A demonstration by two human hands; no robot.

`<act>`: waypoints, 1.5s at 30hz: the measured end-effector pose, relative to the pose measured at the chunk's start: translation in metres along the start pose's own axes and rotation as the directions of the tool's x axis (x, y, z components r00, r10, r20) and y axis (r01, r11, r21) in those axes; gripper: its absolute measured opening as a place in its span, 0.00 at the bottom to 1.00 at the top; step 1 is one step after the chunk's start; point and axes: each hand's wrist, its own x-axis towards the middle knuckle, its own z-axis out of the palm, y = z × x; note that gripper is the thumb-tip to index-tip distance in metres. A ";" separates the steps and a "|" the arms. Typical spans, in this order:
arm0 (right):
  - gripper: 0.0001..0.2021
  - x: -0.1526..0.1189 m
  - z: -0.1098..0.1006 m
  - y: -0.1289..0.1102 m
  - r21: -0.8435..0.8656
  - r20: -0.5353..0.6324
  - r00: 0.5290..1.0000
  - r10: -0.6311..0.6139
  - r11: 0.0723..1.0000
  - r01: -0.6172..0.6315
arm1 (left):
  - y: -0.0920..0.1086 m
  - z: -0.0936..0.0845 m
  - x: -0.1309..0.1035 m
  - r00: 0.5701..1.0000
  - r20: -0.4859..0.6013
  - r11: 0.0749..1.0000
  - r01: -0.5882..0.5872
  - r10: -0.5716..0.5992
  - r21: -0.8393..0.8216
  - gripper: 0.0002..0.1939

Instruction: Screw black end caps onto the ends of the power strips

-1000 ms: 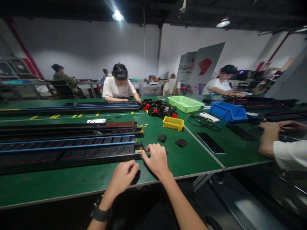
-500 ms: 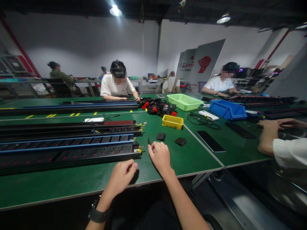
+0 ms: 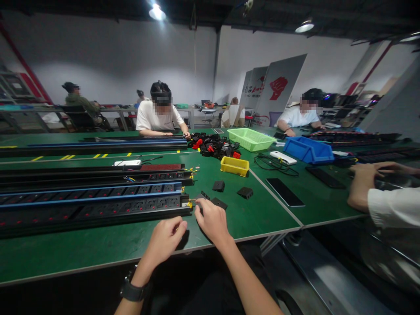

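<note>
Left hand (image 3: 169,236): over the front edge of the green tabletop (image 3: 256,223), fingers loosely curled, thumb near the index finger; cannot tell if anything is inside. Dark strap watch (image 3: 133,288) on that wrist.

Right hand (image 3: 212,221): fingers bent, narrow, fingertips at the yellow-and-metal end fittings (image 3: 188,204) of the nearest long black socket strip (image 3: 131,208). Contact or grip there cannot be told.

That strip, dotted red along its sockets, runs leftward from the right fingertips, beyond the left hand. A blue-edged black strip (image 3: 114,197) lies just behind it.

Just beyond the right hand: flat black piece (image 3: 219,203) and small black perforated piece (image 3: 205,195). Farther out, two black wedge-shaped blocks (image 3: 218,186) (image 3: 245,192), then small yellow plastic bin (image 3: 234,169), heap of black and red parts (image 3: 215,146), light-green mesh basket (image 3: 251,142).

Right of the right hand, well apart: dark, pale-edged rectangular slab (image 3: 285,191); beyond it, blue plastic bin (image 3: 308,151).
</note>
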 end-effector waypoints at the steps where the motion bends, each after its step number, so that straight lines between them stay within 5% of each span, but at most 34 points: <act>1: 0.10 0.001 0.000 0.000 -0.002 0.004 1.000 0.022 1.000 -0.022 | 0.000 0.000 0.000 1.000 0.003 1.000 0.000 0.000 -0.002 0.22; 45: 0.14 0.011 0.005 0.007 0.088 0.126 0.991 0.048 0.994 -0.059 | 0.004 0.000 -0.001 1.000 -0.005 0.999 0.009 -0.009 0.038 0.22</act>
